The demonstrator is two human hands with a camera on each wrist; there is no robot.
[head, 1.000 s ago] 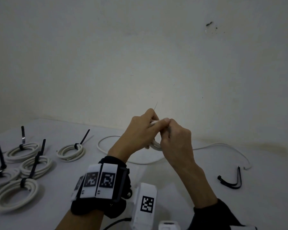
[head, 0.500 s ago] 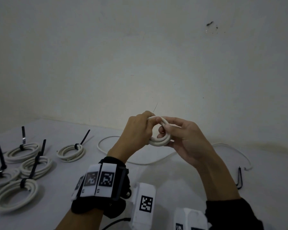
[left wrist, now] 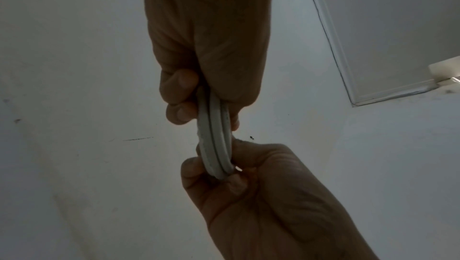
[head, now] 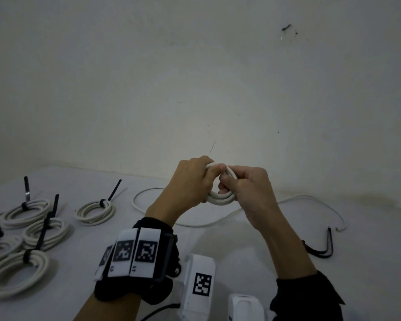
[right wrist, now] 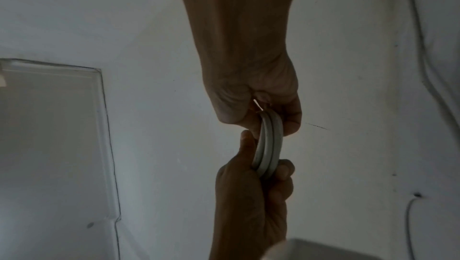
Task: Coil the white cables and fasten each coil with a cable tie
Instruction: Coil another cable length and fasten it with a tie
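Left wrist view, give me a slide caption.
Both hands grip a small white cable coil edge-on.

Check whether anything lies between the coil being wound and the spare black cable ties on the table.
Nothing visible does. Both hands hold the coil above the table; the spare cable ties lie to the right, with only the loose cable tail trailing on the cloth nearby.

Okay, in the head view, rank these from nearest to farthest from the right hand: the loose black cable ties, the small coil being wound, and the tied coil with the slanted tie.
1. Small coil: in the right hand itself.
2. Loose black cable ties: on the table, lower right.
3. Tied coil: left, beyond the left hand.
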